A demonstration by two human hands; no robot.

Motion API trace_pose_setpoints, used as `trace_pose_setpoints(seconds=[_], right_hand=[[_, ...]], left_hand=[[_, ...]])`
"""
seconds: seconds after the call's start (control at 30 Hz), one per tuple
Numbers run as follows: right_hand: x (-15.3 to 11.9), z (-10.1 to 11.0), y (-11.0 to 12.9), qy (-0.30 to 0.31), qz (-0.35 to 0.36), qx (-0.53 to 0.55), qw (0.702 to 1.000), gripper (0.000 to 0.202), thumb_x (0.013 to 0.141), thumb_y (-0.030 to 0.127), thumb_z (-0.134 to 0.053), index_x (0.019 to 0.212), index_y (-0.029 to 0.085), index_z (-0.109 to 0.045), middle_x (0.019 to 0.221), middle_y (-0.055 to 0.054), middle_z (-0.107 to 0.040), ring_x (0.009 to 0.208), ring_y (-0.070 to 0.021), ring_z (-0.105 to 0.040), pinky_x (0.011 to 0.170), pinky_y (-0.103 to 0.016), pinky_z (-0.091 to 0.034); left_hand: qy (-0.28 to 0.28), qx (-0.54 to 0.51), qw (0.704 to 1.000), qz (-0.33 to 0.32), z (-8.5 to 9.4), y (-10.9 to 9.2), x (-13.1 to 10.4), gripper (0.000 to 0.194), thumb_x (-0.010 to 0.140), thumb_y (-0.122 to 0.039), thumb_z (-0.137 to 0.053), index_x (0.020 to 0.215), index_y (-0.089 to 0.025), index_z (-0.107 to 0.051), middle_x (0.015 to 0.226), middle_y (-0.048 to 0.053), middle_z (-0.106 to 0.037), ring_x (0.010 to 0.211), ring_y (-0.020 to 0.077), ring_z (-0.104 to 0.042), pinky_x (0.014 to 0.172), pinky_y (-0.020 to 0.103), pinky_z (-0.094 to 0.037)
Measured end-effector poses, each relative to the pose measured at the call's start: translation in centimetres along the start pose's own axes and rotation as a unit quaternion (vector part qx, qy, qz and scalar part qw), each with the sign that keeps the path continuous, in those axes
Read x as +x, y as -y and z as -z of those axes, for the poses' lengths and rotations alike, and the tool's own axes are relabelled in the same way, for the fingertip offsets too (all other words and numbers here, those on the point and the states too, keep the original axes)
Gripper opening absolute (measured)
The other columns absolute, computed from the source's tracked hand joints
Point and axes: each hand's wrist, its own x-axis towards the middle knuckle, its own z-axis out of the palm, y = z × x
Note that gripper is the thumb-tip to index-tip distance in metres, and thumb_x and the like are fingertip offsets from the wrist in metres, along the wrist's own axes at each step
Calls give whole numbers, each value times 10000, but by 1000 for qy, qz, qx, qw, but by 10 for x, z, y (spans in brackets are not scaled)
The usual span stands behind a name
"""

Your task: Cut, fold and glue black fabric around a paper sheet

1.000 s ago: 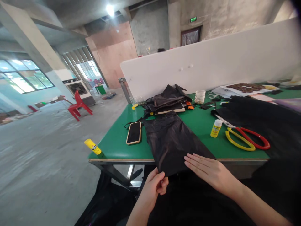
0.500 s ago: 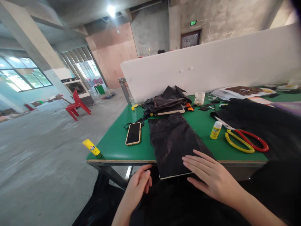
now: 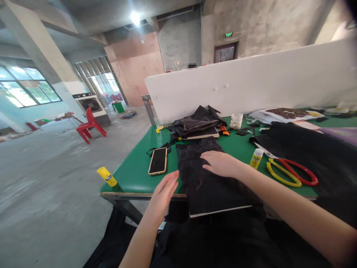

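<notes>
A black sheet (image 3: 214, 195) covers a flat board whose white edge shows along the front, and it juts a little past the table edge. My right hand (image 3: 219, 162) lies on the sheet's upper part, fingers stretched out and holding nothing. Beside the sheet's left edge is my left hand (image 3: 165, 188), its fingers extended and fairly close together, with nothing in it. Whether it touches the sheet I cannot tell. Near my right forearm stands a glue stick (image 3: 256, 158) with a white cap. Scissors (image 3: 290, 171) with yellow and red handles lie to the right, blades partly under black cloth.
On the green table (image 3: 134, 171) lie a phone (image 3: 158, 161), a yellow glue stick (image 3: 107, 176) at the left corner and a heap of black material (image 3: 199, 121). A glass jar (image 3: 236, 121) stands before the white partition (image 3: 251, 85). Black cloth (image 3: 315, 149) spreads on the right.
My right hand has slid from the sheet's front right part up toward its far part. My left hand has risen from below the table edge to beside the sheet, its fingers now straighter.
</notes>
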Motion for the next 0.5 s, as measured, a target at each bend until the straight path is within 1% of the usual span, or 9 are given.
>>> trace_pose_setpoints(seconds=[0.1, 0.17, 0.23, 0.3, 0.4, 0.47, 0.5], right_hand=[[5, -18, -4, 0, 0, 2, 1000, 426, 883, 336, -437, 1236, 108, -508, 1230, -130, -558, 1126, -241, -523, 954, -375, -422], [6, -26, -4, -8, -11, 1, 1000, 451, 901, 364, -396, 1253, 98, -487, 1246, -139, -543, 1144, -242, -507, 964, -386, -411], [6, -29, 0, -18, -21, -2, 1000, 481, 906, 392, -378, 1256, 78, -479, 1256, -163, -529, 1166, -263, -483, 975, -422, -391], [1, -29, 9, -20, -16, -2, 1000, 521, 895, 443, -385, 1265, 87, -471, 1280, -165, -506, 1188, -277, -457, 993, -454, -363], [-14, -21, 29, -19, 29, 17, 999, 575, 875, 521, -383, 1294, 131, -443, 1321, -136, -469, 1213, -263, -425, 1029, -464, -315], [-29, -12, 44, -27, 60, 35, 997, 586, 864, 537, -396, 1300, 148, -432, 1291, -125, -490, 1199, -249, -430, 1036, -456, -301], [-37, -8, 51, -33, 72, 42, 996, 590, 846, 542, -430, 1290, 154, -442, 1245, -120, -518, 1177, -247, -441, 1029, -449, -308]], left_hand=[[-23, -40, 999, 12, 1, 3, 4, 281, 739, -263, -644, 1003, -167, -657, 1253, 93, -559, 1261, 254, -398, 1072, 386, -298], [-23, -54, 998, 14, 1, 3, 8, 271, 734, -246, -640, 990, -158, -658, 1240, 104, -568, 1256, 261, -405, 1070, 398, -298], [-15, -66, 998, 18, 1, 3, 12, 264, 737, -229, -630, 987, -150, -654, 1239, 117, -565, 1247, 272, -415, 1064, 414, -301], [-8, -76, 997, 27, 1, 3, 15, 257, 746, -223, -615, 988, -141, -648, 1247, 131, -556, 1240, 283, -422, 1055, 428, -306], [-3, -88, 995, 35, 1, 4, 18, 249, 761, -216, -590, 991, -133, -633, 1256, 140, -544, 1225, 288, -439, 1041, 437, -316], [-3, -94, 995, 40, 1, 5, 21, 239, 765, -200, -579, 991, -134, -622, 1250, 140, -545, 1213, 283, -452, 1036, 437, -320], [-3, -98, 994, 40, 1, 6, 22, 232, 767, -194, -574, 988, -138, -618, 1247, 136, -546, 1207, 278, -459, 1034, 435, -323]])
